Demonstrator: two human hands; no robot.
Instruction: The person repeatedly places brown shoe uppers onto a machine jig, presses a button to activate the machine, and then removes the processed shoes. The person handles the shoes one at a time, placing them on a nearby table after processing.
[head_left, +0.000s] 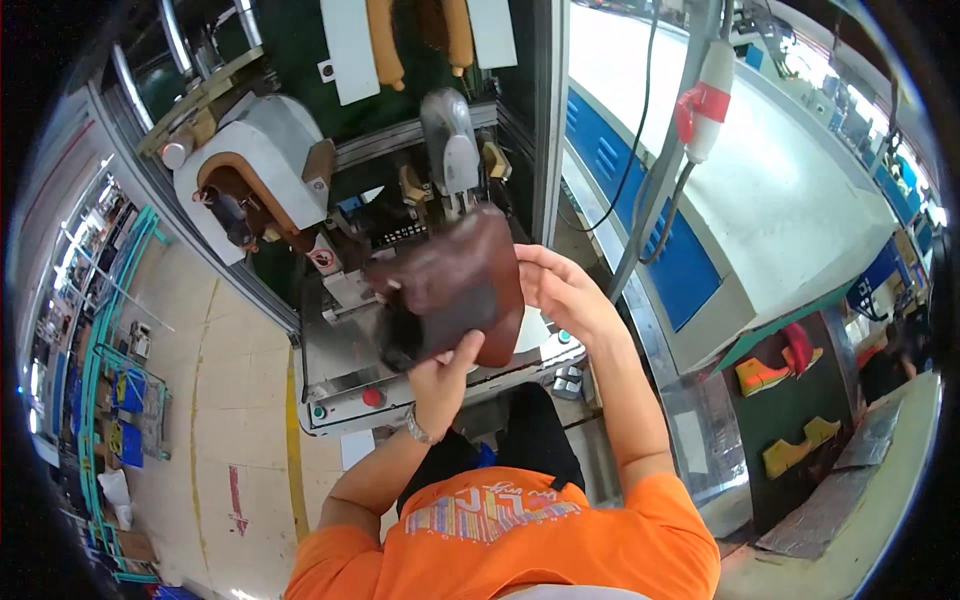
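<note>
Ahead, filling the upper middle of the view, a grey-and-green shoe-making machine (300, 170) with a curved white housing at its left and a metal post (447, 140) rising at its centre. To its right, a long white conveyor surface (780, 190) with blue side panels, running away toward the upper right. Hanging in front of that, a white and red pendant control (703, 105) on a grey cable. At lower right, a dark rack with an orange shoe last (757, 376) and yellow shoe lasts (800, 448) lying on it. At far left, green shelving (100, 400) standing on a pale floor marked with a yellow line.

Held up in front of the machine, just below the metal post, a dark brown leather shoe upper (450, 288), tilted, clear of the machine's steel front ledge (340, 385). Left hand (440, 372) gripping its lower edge from beneath, thumb pressed up onto the leather, a metal wristwatch (420, 430) on that wrist. Right hand (562, 290) against the upper's right edge, fingers curled and closed around the rim. On the ledge, a small red button (372, 397) beside a green one (318, 411).
</note>
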